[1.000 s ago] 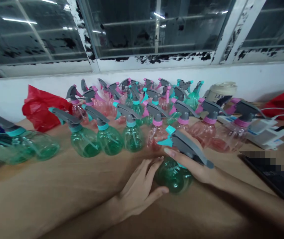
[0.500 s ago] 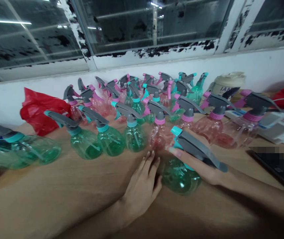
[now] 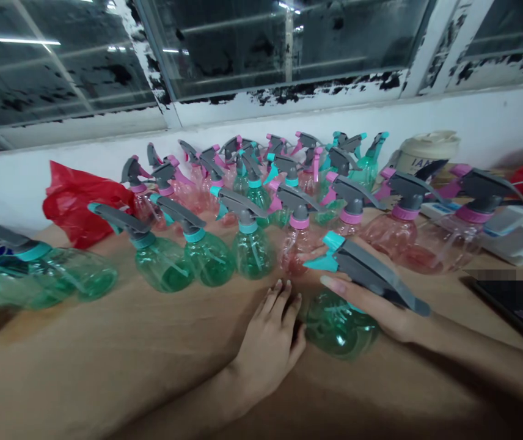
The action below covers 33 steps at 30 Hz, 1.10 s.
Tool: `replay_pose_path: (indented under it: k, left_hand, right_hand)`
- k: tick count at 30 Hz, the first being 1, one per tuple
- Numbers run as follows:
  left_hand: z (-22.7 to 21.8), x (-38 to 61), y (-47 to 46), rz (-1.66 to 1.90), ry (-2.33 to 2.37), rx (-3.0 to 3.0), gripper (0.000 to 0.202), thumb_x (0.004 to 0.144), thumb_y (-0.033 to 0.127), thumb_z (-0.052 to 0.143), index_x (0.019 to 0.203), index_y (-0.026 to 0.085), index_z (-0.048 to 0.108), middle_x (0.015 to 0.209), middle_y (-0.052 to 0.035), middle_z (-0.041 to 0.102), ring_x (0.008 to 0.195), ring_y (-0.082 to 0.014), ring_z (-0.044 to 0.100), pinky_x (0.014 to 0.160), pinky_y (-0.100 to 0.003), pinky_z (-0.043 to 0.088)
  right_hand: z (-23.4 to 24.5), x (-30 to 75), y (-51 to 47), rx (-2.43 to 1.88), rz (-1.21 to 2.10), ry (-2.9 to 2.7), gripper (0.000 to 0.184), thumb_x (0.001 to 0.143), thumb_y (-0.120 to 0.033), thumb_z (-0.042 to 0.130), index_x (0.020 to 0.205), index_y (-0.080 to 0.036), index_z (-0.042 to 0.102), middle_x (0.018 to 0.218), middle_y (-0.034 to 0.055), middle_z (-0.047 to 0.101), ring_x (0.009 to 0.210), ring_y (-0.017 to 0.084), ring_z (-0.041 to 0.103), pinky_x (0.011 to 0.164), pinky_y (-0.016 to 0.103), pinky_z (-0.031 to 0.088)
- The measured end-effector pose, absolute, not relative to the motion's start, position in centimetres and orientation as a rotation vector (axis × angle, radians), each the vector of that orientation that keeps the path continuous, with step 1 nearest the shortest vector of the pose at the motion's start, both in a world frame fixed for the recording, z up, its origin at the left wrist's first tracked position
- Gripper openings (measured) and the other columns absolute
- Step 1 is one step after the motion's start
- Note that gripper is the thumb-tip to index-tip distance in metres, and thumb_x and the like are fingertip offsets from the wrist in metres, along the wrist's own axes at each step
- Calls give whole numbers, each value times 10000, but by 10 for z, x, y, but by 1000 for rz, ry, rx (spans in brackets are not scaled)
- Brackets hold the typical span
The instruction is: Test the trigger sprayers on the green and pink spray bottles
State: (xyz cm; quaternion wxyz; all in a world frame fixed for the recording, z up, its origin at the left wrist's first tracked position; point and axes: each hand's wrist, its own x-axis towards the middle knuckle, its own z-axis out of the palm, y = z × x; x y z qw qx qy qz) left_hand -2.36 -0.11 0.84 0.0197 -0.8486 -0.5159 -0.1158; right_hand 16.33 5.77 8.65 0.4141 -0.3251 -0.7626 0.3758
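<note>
A green spray bottle (image 3: 341, 327) with a teal and grey trigger head stands on the table in front of me. My right hand (image 3: 371, 299) is closed around its neck, below the grey lever; the thumb lies on the near side and the other fingers are largely hidden behind. The teal trigger sticks out to the left, clear of my thumb tip. Palm down on the table, my left hand (image 3: 273, 336) rests just left of this bottle, fingers stretched forward and holding nothing. Beyond the hands runs a row with a green bottle (image 3: 252, 253) and a pink bottle (image 3: 294, 247).
Several more pink and green spray bottles crowd towards the wall. A red plastic bag (image 3: 82, 205) sits at the left. On the right are a dark phone-like slab (image 3: 513, 311), white devices (image 3: 513, 229) and a cream tub (image 3: 426, 150).
The teal trigger, tucked in near my right thumb before, now juts out to the left. The view has shifted slightly; my left hand still lies beside the bottle.
</note>
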Motion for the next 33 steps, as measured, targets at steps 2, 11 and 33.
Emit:
replay_pose_path:
  k: [2,11,33]
  left_hand:
    - [9,-24,-1,-346,-1596,-2634,460,897,227,497,1314,39,459,1418,-203,430,1365,-318,307,1080,-490,340]
    - [8,-25,-1,-368,-1565,-2585,427,929,262,476,1309,67,465,1407,-170,457,1361,-286,327,1084,-452,353]
    - [13,-26,0,-310,-1592,-2611,436,939,277,503,1326,78,472,1424,-161,438,1363,-292,322,1089,-456,340]
  right_hand:
    - [84,164,57,-821,980,-1931,230,844,-363,607,1060,-285,601,885,4,675,771,193,645,716,345,528]
    - [84,163,61,-717,929,-1971,322,857,-323,598,1179,-316,623,1172,10,661,1085,236,620,969,382,487]
    - [81,164,64,-635,965,-1924,204,867,-257,596,1059,-312,638,1038,-11,676,943,171,642,825,319,511]
